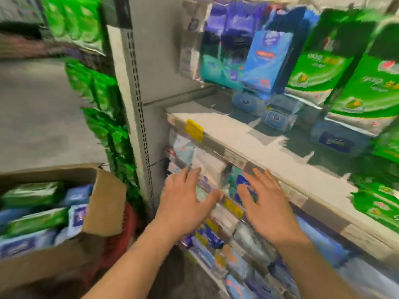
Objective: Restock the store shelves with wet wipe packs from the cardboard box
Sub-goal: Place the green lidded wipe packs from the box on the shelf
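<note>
Cardboard box (103,203): near left, flaps open, filled with wet wipe packs (36,221) in green, blue and white wrappers. Blur prevents an exact count; at least six show.

Upper shelf (248,145): right side. One blue pack (267,61) stands upright at the far centre. Two large green packs (356,83) stand to its right. Three flat lidded packs (274,118) lie in front.

Lower shelf: more packs, too blurred to count.

Left hand (185,203) and right hand (265,203): both spread in front of the lower shelf, below the upper shelf edge. Fingers (258,175) are released and straight, grasping nothing.
</note>
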A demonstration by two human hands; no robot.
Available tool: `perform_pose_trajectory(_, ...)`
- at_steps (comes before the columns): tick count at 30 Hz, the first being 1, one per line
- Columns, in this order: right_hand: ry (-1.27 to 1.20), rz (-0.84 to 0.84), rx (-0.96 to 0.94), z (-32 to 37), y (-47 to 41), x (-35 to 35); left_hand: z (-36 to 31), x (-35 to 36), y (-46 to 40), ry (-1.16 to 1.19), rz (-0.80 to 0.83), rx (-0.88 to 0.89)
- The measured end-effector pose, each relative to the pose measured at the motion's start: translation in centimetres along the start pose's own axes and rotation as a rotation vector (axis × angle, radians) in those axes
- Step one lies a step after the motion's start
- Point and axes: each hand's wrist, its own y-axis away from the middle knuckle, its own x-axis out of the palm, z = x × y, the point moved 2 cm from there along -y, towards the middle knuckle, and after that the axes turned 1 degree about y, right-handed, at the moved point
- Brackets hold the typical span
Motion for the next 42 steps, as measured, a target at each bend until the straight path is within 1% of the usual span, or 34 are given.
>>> perform_pose_trajectory(4, -0.034, 0.101, -0.150, 9.0, -0.8, 7.0, 10.2, -4.8, 3.8, 0.038, -0.030, -0.239)
perform_pose_trajectory(7, -0.058, 0.195, -0.229, 15.6, -1.1, 11.9, 16.4, -7.9, 6.9, -0.002, -0.070, -0.362)
perform_pose_trajectory(10, -0.055, 0.304, -0.318, 21.6, -0.9, 16.2, 22.1, -10.6, 9.8, 0.034, -0.088, -0.501)
perform_pose_trajectory(12, -0.067, 0.352, -0.357, 25.5, -0.6, 18.8, 25.7, -12.6, 11.9, 0.052, -0.111, -0.562)
perform_pose_trajectory(14, -0.061, 0.395, -0.389, 28.3, -0.3, 20.5, 28.2, -13.9, 13.3, 0.053, -0.140, -0.601)
perform_pose_trajectory(17, -0.070, 0.495, -0.461, 32.3, -0.2, 23.7, 32.2, -15.4, 15.1, 0.096, -0.184, -0.704)
perform_pose_trajectory(22, -0.088, 0.606, -0.509, 36.6, -1.9, 28.2, 37.1, -16.5, 15.8, 0.187, -0.171, -0.858)
perform_pose_trajectory(25, -0.125, 0.619, -0.538, 38.4, -4.4, 30.9, 39.7, -17.4, 15.0, 0.239, -0.146, -0.920)
perform_pose_trajectory(27, -0.174, 0.629, -0.561, 39.4, -6.4, 32.5, 41.6, -18.0, 14.3, 0.287, -0.163, -0.977)
perform_pose_trajectory(30, -0.278, 0.714, -0.505, 40.4, -9.2, 34.2, 43.9, -20.0, 12.5, 0.299, -0.204, -1.052)
perform_pose_trajectory(32, -0.309, 0.786, -0.453, 41.3, -11.2, 35.3, 45.2, -21.3, 11.1, 0.294, -0.248, -1.071)
perform_pose_trajectory(34, -0.338, 0.823, -0.412, 42.3, -13.1, 36.3, 46.5, -22.6, 10.0, 0.312, -0.301, -1.090)
perform_pose_trajectory(37, -0.383, 0.806, -0.392, 43.9, -15.1, 37.6, 48.7, -23.9, 8.6, 0.322, -0.309, -1.125)
perform_pose_trajectory(42, -0.352, 0.825, -0.295, 46.6, -17.3, 40.7, 53.4, -25.4, 5.6, 0.350, -0.272, -1.139)
